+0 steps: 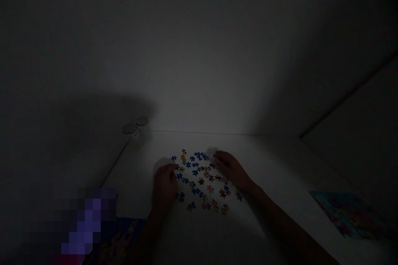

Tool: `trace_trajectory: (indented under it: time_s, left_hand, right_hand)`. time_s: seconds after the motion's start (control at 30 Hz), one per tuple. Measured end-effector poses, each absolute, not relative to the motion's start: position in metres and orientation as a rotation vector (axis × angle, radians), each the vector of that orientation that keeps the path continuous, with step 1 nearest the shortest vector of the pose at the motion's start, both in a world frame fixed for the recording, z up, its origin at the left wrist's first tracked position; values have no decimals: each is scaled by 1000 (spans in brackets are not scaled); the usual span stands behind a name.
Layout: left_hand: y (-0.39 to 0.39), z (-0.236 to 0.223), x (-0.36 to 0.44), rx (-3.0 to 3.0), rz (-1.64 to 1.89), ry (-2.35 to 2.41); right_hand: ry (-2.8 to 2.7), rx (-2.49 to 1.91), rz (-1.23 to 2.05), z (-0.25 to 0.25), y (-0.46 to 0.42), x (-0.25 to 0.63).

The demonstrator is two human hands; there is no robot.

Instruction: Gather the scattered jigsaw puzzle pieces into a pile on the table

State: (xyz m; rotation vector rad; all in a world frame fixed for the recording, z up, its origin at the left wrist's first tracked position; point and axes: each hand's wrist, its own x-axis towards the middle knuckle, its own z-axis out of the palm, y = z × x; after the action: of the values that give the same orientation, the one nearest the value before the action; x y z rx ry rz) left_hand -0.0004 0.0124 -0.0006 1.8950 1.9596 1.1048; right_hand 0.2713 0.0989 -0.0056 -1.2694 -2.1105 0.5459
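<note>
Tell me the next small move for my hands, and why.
Probably pick up the small blue jigsaw piece beside your left hand: it lies closest to those fingers, among the multicoloured pieces scattered on the white table.

Jigsaw pieces (201, 181) in blue, pink, red and yellow; a turquoise-and-pink printed sheet (348, 215)
</note>
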Motion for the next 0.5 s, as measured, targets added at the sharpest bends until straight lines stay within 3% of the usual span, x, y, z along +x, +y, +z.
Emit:
trace_trajectory:
  time_s: [0.27, 0.5]
  left_hand:
    - [13, -5, -2, 1856, 1210, 2013]
    - [10, -1, 1, 1877, 1196, 2116]
  right_hand:
    - [-2406, -1674, 372, 25, 112, 225]
    - [-2381, -1618, 657, 30, 118, 243]
